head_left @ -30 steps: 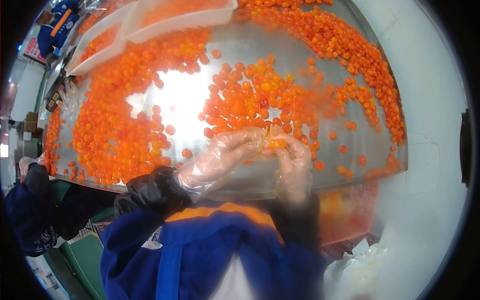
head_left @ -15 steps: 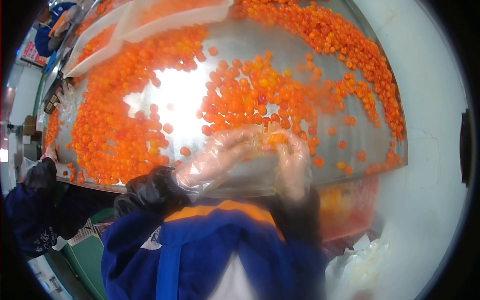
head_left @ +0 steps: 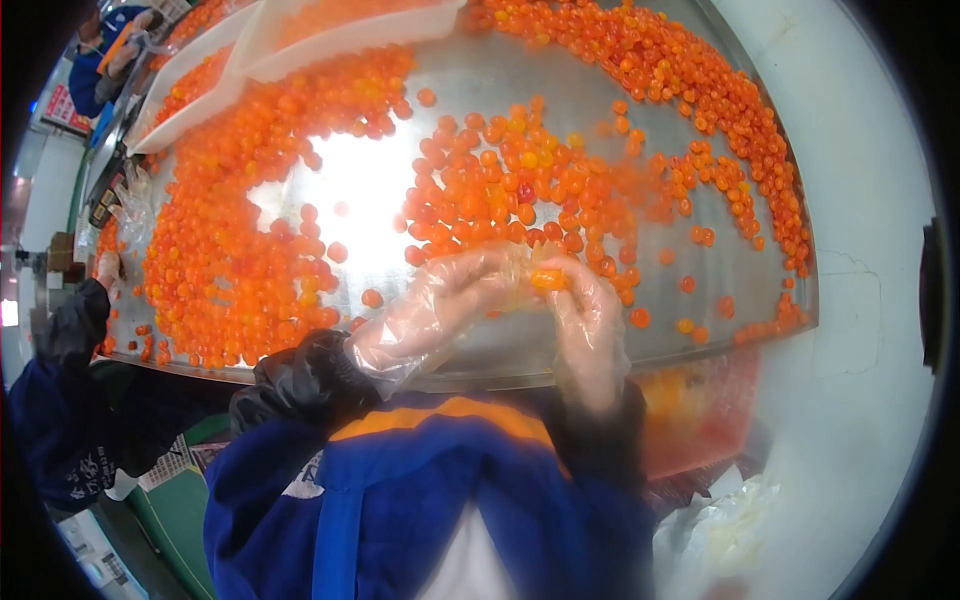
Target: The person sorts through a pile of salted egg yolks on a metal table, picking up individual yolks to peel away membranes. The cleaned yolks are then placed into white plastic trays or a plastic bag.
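Both my hands wear clear plastic gloves and meet over the near side of a steel table (head_left: pixel 450 365). Between the fingertips of my right hand (head_left: pixel 588 315) is an orange egg yolk (head_left: pixel 548 279), smooth and glossy. My left hand (head_left: pixel 450 298) comes in from the left, its fingers bent and closed against that yolk; the glove blurs the exact contact. Just beyond my fingers lies a loose patch of egg yolks (head_left: pixel 500 190), mostly orange, a few yellower, one darker red.
A large heap of yolks (head_left: pixel 215 250) covers the table's left; a band of yolks (head_left: pixel 700 85) follows the far right edge. White trays (head_left: pixel 350 45) of yolks stand at the back left. A red crate (head_left: pixel 700 415) is below the right edge. A co-worker's hand (head_left: pixel 108 268) is at far left.
My right hand has shifted slightly, and the yolk between my fingers shows more plainly. At far left, the co-worker's hand has moved farther up over the table.
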Motion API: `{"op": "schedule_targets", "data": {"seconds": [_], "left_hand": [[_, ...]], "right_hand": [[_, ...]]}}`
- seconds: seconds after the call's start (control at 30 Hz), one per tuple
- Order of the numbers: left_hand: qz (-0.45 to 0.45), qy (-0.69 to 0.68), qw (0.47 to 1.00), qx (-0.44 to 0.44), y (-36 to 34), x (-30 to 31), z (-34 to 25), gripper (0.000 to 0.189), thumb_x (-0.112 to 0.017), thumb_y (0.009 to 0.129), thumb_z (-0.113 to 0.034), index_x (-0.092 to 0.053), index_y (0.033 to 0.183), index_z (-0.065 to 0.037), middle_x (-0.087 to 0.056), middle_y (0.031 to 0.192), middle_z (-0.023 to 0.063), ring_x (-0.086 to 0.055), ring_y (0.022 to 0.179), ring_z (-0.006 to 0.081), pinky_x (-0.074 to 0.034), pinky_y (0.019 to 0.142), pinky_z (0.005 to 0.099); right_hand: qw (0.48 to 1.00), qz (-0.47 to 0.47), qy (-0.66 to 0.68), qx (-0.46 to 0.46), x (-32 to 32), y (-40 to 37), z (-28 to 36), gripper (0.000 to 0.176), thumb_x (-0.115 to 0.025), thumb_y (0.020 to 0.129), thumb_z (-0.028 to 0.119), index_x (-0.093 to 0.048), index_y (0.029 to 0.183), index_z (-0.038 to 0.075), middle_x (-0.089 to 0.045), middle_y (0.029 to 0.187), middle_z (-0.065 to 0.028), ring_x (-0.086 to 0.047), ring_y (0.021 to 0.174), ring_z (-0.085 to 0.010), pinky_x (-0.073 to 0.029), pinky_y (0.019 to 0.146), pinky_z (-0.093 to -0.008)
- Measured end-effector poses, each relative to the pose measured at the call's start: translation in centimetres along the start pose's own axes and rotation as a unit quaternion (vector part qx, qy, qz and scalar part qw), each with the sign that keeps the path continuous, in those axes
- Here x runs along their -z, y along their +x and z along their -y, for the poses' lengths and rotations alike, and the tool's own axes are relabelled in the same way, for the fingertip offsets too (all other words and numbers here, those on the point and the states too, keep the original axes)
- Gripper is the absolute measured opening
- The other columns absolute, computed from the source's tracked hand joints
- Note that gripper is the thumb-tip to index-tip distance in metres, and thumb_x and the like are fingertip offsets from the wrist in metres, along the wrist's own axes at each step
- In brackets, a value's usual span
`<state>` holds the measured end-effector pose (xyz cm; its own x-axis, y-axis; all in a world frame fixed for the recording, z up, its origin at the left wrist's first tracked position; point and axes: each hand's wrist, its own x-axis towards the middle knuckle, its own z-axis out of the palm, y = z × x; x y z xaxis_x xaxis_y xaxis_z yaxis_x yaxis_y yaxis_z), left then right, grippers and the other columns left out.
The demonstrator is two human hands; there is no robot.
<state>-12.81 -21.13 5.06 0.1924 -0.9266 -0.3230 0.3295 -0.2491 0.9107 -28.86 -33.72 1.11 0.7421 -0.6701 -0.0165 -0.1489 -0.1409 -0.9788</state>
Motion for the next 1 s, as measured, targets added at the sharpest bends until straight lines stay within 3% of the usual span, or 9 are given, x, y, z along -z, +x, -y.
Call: {"op": "schedule_targets", "data": {"seconds": [0.03, 0.1, 0.23, 0.3, 0.53, 0.77, 0.83, 0.9, 1.0], "left_hand": [[0.000, 0.000, 1.000, 0.000, -0.1, -0.3, -0.3, 0.035, -0.053, 0.104, -0.015, -0.058, 0.134, 0.002, -0.061, 0.130, 0.0096, -0.058, 0.119, 0.0160, -0.046, 0.104, 0.0309], [-0.083, -0.188, 0.978, 0.048, -0.2, -1.2, -0.6, 0.039, -0.053, 0.105, -0.018, -0.055, 0.138, 0.003, -0.064, 0.126, 0.0089, -0.059, 0.114, 0.0149, -0.047, 0.100, 0.0318], [0.044, 0.093, 0.986, -0.132, -0.3, -0.6, 0.1, 0.039, -0.050, 0.107, -0.026, -0.057, 0.135, 0.001, -0.064, 0.126, 0.0095, -0.057, 0.116, 0.0138, -0.047, 0.100, 0.0305], [0.004, -0.149, 0.985, 0.085, -0.3, -0.9, -0.2, 0.036, -0.050, 0.108, -0.025, -0.060, 0.131, 0.000, -0.064, 0.122, 0.0073, -0.056, 0.116, 0.0115, -0.047, 0.099, 0.0299], [0.017, 0.062, 0.998, -0.011, 0.7, -1.0, 2.8, 0.030, -0.058, 0.104, -0.024, -0.062, 0.123, -0.001, -0.062, 0.107, 0.0035, -0.058, 0.097, 0.0112, -0.048, 0.087, 0.0285], [-0.019, -0.104, 0.980, 0.171, 0.8, -0.1, 1.4, 0.027, -0.055, 0.106, -0.029, -0.063, 0.120, -0.007, -0.057, 0.087, -0.0027, -0.051, 0.074, 0.0045, -0.044, 0.065, 0.0212], [-0.019, -0.049, 0.985, 0.164, 0.8, 1.4, 2.0, 0.025, -0.052, 0.107, -0.029, -0.063, 0.120, -0.010, -0.056, 0.086, -0.0063, -0.049, 0.071, 0.0041, -0.043, 0.062, 0.0212], [0.010, -0.328, 0.936, 0.131, 1.1, 2.8, 3.4, 0.032, -0.048, 0.109, -0.036, -0.063, 0.122, -0.010, -0.055, 0.082, -0.0043, -0.048, 0.067, 0.0048, -0.041, 0.061, 0.0200], [-0.120, -0.209, 0.965, 0.104, 1.3, 1.2, 1.6, 0.036, -0.047, 0.108, -0.037, -0.062, 0.125, -0.008, -0.054, 0.080, -0.0026, -0.047, 0.065, 0.0049, -0.039, 0.060, 0.0188]], "right_hand": [[1.000, 0.000, 0.000, 0.000, 0.2, 0.2, 0.1, 0.027, -0.059, 0.091, -0.003, -0.066, 0.116, -0.001, -0.065, 0.118, -0.0134, -0.070, 0.097, -0.0240, -0.055, 0.089, -0.0345], [0.937, -0.002, -0.246, 0.246, 0.5, 1.1, 1.7, 0.034, -0.069, 0.082, 0.003, -0.068, 0.116, 0.005, -0.066, 0.117, -0.0135, -0.069, 0.098, -0.0293, -0.054, 0.089, -0.0362], [0.909, 0.012, -0.347, 0.231, -0.8, 0.8, 3.2, 0.040, -0.071, 0.079, 0.008, -0.068, 0.118, 0.009, -0.067, 0.118, -0.0108, -0.063, 0.111, -0.0320, -0.051, 0.095, -0.0433], [0.921, 0.006, -0.337, 0.193, -1.2, 0.6, 2.6, 0.042, -0.072, 0.077, 0.010, -0.067, 0.119, 0.008, -0.064, 0.123, -0.0116, -0.061, 0.116, -0.0322, -0.049, 0.098, -0.0430], [0.947, -0.019, -0.289, 0.142, -1.1, 0.5, 0.9, 0.044, -0.064, 0.079, -0.001, -0.065, 0.122, 0.006, -0.065, 0.122, -0.0136, -0.061, 0.115, -0.0357, -0.049, 0.098, -0.0456], [0.938, -0.154, -0.270, 0.152, 3.1, 0.3, 0.1, 0.040, -0.061, 0.080, -0.008, -0.069, 0.117, 0.006, -0.071, 0.112, -0.0158, -0.067, 0.105, -0.0344, -0.053, 0.093, -0.0428], [0.877, -0.242, -0.405, 0.093, 7.2, -0.5, 0.2, 0.037, -0.062, 0.084, -0.004, -0.069, 0.119, 0.005, -0.071, 0.116, -0.0151, -0.066, 0.108, -0.0342, -0.052, 0.096, -0.0435], [0.800, -0.256, -0.541, 0.047, 13.0, -1.8, -2.1, 0.027, -0.062, 0.089, 0.005, -0.068, 0.115, 0.002, -0.070, 0.112, -0.0179, -0.064, 0.107, -0.0373, -0.050, 0.094, -0.0462], [0.784, -0.209, -0.566, -0.148, 16.5, -2.7, -1.9, 0.025, -0.059, 0.094, 0.017, -0.066, 0.109, -0.001, -0.068, 0.107, -0.0217, -0.062, 0.104, -0.0405, -0.048, 0.090, -0.0496]]}}
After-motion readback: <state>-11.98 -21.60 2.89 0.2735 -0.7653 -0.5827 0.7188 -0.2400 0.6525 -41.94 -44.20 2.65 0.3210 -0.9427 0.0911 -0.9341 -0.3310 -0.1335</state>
